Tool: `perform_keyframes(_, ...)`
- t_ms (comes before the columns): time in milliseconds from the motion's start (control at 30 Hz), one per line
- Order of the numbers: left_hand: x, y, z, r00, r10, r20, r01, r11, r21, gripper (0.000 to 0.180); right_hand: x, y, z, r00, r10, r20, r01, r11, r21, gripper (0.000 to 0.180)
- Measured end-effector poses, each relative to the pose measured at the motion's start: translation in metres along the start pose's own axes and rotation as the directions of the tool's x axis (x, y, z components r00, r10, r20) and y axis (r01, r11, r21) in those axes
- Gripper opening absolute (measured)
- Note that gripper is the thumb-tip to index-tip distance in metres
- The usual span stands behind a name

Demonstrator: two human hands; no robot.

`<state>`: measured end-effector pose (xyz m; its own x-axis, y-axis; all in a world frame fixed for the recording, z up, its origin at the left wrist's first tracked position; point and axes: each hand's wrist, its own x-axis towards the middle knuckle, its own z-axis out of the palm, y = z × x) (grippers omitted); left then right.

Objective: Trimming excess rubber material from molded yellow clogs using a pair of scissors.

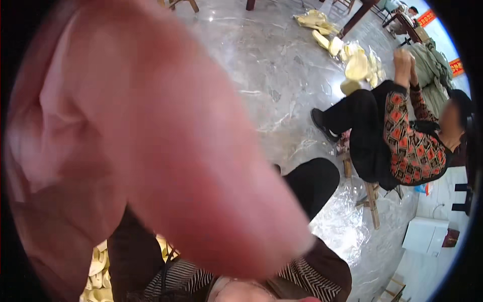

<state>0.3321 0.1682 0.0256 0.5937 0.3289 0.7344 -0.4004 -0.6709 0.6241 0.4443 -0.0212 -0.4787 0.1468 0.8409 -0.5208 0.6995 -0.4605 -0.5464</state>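
A hand, which I take for my left hand [171,136] because it comes in from the left, is very close and covers the left and middle of the head view. It is blurred, with one thick finger or thumb slanting down to the right. The other fingers are hidden or smeared, and I see nothing held. Beneath it, at the lower left, lies a heap of pale yellow shoe-shaped pieces [100,272], partly covered by the hand and a dark trouser leg. My right hand is not in view.
A co-worker in a patterned top [415,146] sits at the right on a wooden stool [371,201], hands raised. More yellow shoe-shaped pieces [357,65] lie on the grey marbled floor [266,65]. A white box-like unit [425,235] stands at the right wall.
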Motion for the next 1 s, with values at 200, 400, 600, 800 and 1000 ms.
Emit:
perform_keyframes(200, -0.018, 0.002, 0.023, 0.999, -0.021, -0.027, 0.020, 0.998, -0.066, 0.054, 0.005, 0.019, 0.011, 0.996, -0.030, -0.088, 0.032, 0.999, 0.021, 0.022)
perform_keyframes(400, 0.006, 0.015, 0.027, 0.997, -0.040, -0.067, 0.035, 0.997, -0.075, 0.050, 0.003, 0.006, -0.005, 0.992, -0.056, -0.115, 0.059, 0.998, 0.025, 0.022)
perform_keyframes(600, -0.009, 0.016, 0.047, 0.996, -0.051, -0.075, 0.038, 0.986, -0.164, 0.047, 0.004, -0.002, -0.028, 0.966, -0.111, -0.235, 0.128, 0.990, 0.059, 0.020)
perform_keyframes(800, -0.029, -0.027, 0.039, 0.934, -0.311, -0.174, 0.287, 0.946, -0.149, 0.039, -0.006, -0.060, -0.059, 0.912, -0.246, -0.330, 0.309, 0.938, 0.154, 0.024)
perform_keyframes(1000, -0.109, -0.180, 0.023, 0.632, -0.775, 0.025, 0.774, 0.630, -0.062, 0.030, -0.012, -0.063, -0.066, 0.885, -0.157, -0.438, 0.263, 0.945, 0.194, 0.033)
